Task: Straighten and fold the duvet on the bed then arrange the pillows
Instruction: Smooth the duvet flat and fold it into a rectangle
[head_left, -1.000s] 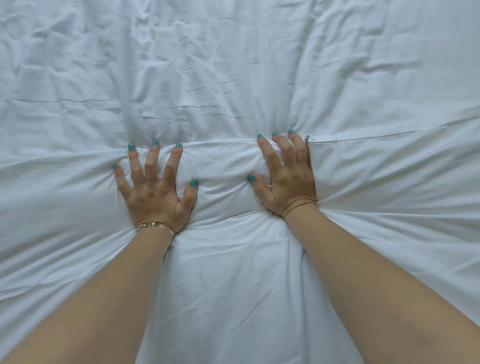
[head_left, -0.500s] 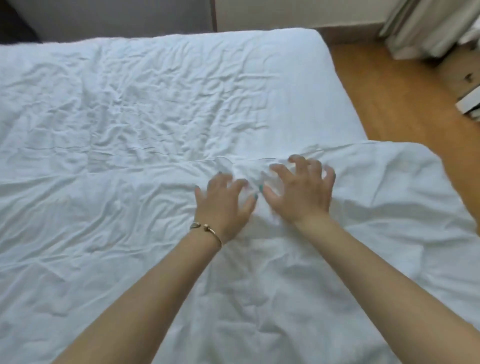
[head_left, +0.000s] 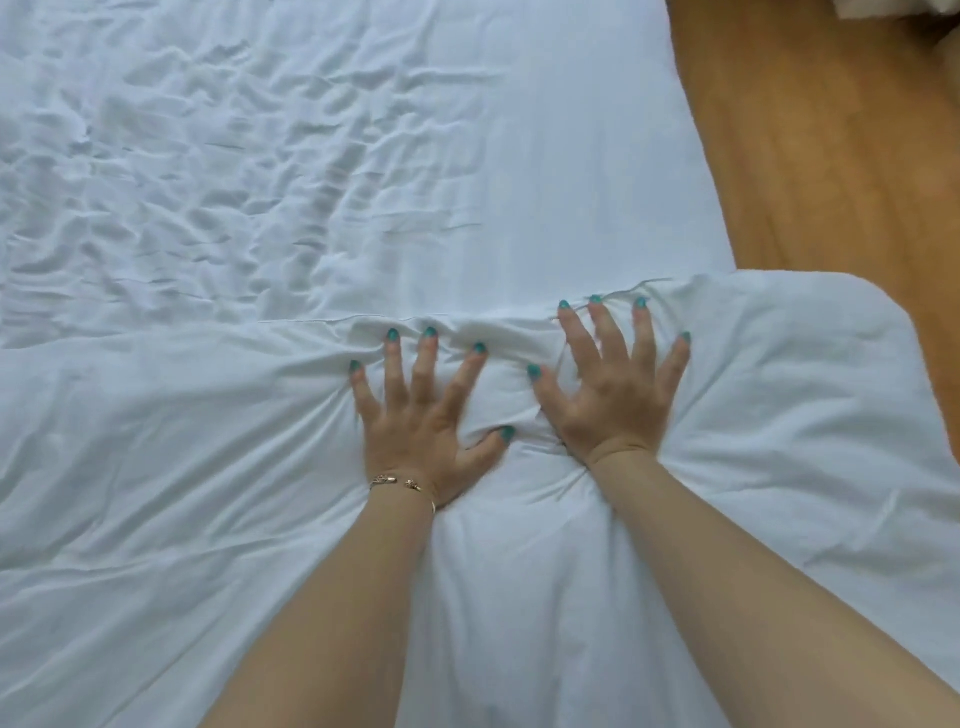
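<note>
both hands, the left hand (head_left: 421, 421) and right hand (head_left: 615, 395), lay flat with fingers (head_left: 428, 358) spread, pressing the duvet (head_left: 208, 493) filling the lower frame, its folded edge (head_left: 291, 323) running left-right just beyond the fingertips, the right hand nearer the corner (head_left: 841, 322) at right.

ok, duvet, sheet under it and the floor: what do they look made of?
Duvet: white woven fabic cover, probably cotton, matte, puffy with soft filling where both hands press. Sheet: thin white fabric, matte, many fine creases. Floor: wood or wood-look laminate, warm brown, slight sheen; the blur leaves that open.
</note>
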